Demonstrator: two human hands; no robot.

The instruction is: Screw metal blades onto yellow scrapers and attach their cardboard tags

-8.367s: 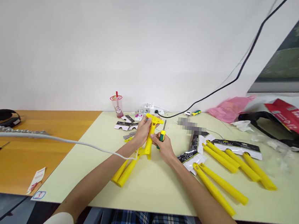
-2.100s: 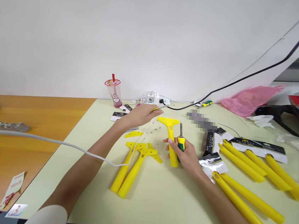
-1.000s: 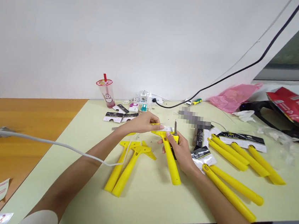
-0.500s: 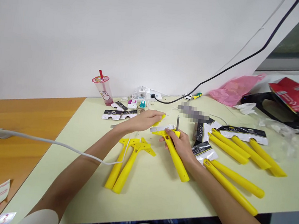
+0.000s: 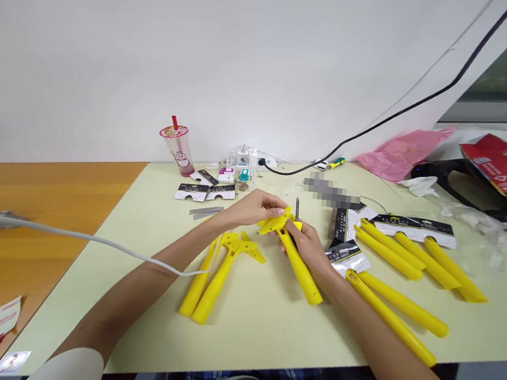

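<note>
My right hand is closed round a yellow scraper, its handle slanting down toward the front edge. The same hand holds a screwdriver, shaft pointing up. With fingers pinched, my left hand holds a yellow cover plate against the scraper's head. The plate hides the blade there. Below my left wrist lie two more yellow scraper handles with heads, and a loose yellow plate beside them. Flat metal blades rest behind my left forearm.
At right lie several long yellow handles and black-and-white packaging cards. A drink cup and a power strip stand by the wall. A white cable crosses over my left forearm. A pink bag lies at the back right.
My left hand has come right and down, bringing the yellow plate onto the scraper head. The silver blade seen there before is now covered. My right hand keeps its hold.
</note>
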